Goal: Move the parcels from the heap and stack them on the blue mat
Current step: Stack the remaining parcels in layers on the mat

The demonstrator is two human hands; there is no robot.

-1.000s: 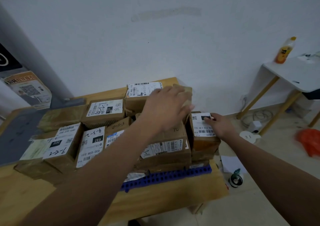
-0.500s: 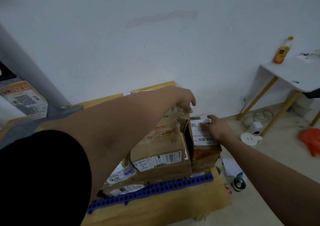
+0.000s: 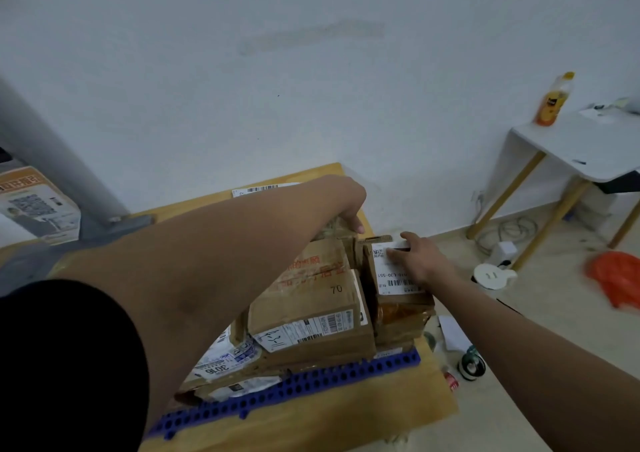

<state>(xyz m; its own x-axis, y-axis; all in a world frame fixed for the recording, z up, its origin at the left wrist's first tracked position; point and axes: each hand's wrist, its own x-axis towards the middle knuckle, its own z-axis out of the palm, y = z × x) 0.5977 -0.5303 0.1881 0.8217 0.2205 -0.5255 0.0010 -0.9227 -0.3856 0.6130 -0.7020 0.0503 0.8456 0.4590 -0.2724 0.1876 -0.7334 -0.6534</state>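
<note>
**A:** Starting at nine o'clock: a printed carton (image 3: 38, 205) by a grey post, then the black sleeve and a long bare forearm crossing the frame.

**B:** And the left hand (image 3: 341, 198)?

**A:** At twelve o'clock over the stack, fingers curled down onto a taped, crinkly parcel (image 3: 334, 230) at the back. Looks like a grip on its top edge, though the fingers hide most of it.

**B:** Below that?

**A:** A big brown corrugated box (image 3: 311, 299), flat-topped, marked "70", with a white label on its front face. Under it at seven o'clock, flatter parcels, one label (image 3: 216, 368) reading "3016". All sit on the blue mat (image 3: 311, 382), a perforated plastic grid on a yellow wooden tabletop (image 3: 329, 427).

**B:** Right side?

**A:** The right hand (image 3: 420, 261) lies flat, fingers together, on the white-labelled top of a small box (image 3: 398, 295) wrapped in glossy brown tape. That box is just beside the big one, a dark gap between them.

**B:** Room to move?

**A:** The small box stands at the mat's three o'clock edge, near the table's edge. Beyond: floor, tape roll (image 3: 471, 366), white side table (image 3: 581, 150), orange bottle (image 3: 554, 100).
</note>
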